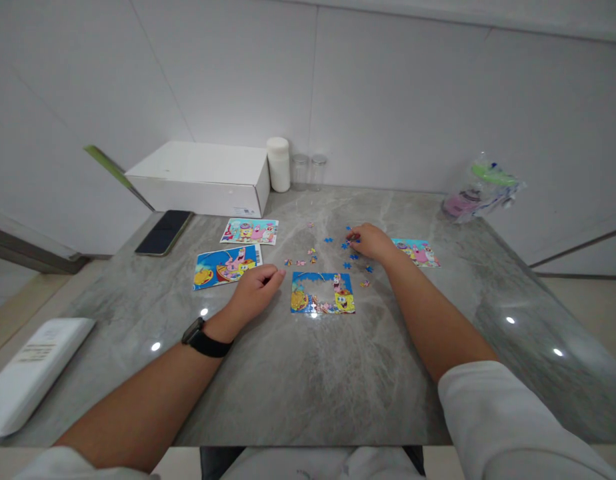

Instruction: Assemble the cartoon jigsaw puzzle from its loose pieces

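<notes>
While the left hand (258,290) rested on the desk (318,387) with its fingers curled into a loose fist, nothing visible inside, the right hand (372,243) reached farther in, fingertips down among a scatter of small blue puzzle pieces (347,265). From where I stood, I could not tell whether those fingers pinched a piece or only touched one.

A partly filled jigsaw (344,301) lay flat about midway between the desk's near and far edges, just to the right of the left fist. Its border was a bright cartoon picture, with a pale opening in its middle. A blue picture card (228,265) lay toward the desk's left edge, its right end beside the left hand. A few multicolored pieces (301,263) sat just beyond the jigsaw's far side.

The loose pieces looked light, thin and fairly stiff, like card, and would probably slide easily on that smooth surface; pinching opposite edges between thumb and forefinger seemed the surest hold, with care not to bend the tabs. The jigsaw itself looked likely to shift or come apart if lifted by one corner, so steadying it flat by its border seemed safer.
</notes>
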A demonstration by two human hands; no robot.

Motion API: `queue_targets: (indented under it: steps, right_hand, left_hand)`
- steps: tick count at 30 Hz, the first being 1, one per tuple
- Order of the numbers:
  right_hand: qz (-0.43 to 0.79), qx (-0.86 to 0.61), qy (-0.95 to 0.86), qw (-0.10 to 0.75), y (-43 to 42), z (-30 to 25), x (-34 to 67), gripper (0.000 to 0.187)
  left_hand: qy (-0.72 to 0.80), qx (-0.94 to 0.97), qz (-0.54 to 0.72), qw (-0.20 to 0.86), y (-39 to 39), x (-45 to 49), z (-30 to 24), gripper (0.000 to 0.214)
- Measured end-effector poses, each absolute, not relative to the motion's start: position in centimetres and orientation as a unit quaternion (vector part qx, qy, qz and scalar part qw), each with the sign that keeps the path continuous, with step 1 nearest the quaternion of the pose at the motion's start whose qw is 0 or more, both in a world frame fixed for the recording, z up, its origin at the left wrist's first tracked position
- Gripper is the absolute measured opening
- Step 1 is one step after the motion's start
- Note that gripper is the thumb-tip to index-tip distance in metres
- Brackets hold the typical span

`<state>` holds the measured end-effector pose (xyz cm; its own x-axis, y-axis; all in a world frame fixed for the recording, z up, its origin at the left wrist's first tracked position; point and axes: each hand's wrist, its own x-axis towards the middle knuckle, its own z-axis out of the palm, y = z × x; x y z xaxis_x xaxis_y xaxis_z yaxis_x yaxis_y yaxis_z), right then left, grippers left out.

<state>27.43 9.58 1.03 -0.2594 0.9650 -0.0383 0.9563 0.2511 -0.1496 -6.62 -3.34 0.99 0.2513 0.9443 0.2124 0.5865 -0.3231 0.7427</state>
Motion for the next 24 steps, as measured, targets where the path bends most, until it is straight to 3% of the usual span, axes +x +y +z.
queue_targets:
  steps: [5,10,19,24]
  right_hand:
    - [0.074,-0.603,-0.793,0.033,9.8,0.8,27.6,0.02]
    - [0.078,-0.592,-0.801,0.041,9.9,0.6,27.7,0.028]
    - [0.068,-0.601,-0.795,0.049,9.7,1.0,27.8,0.017]
    - [0.124,-0.603,-0.783,0.085,9.2,2.4,27.4,0.02]
  left_hand:
    - [0.508,0.747,0.333,0.269,-3.2,-6.8,0.7,0.046]
    - [0.506,0.749,0.331,0.271,-3.3,-6.8,0.7,0.046]
    - [0.504,0.749,0.328,0.28,-3.3,-6.8,0.5,0.047]
    - [0.504,0.75,0.325,0.277,-3.2,-6.8,0.5,0.047]
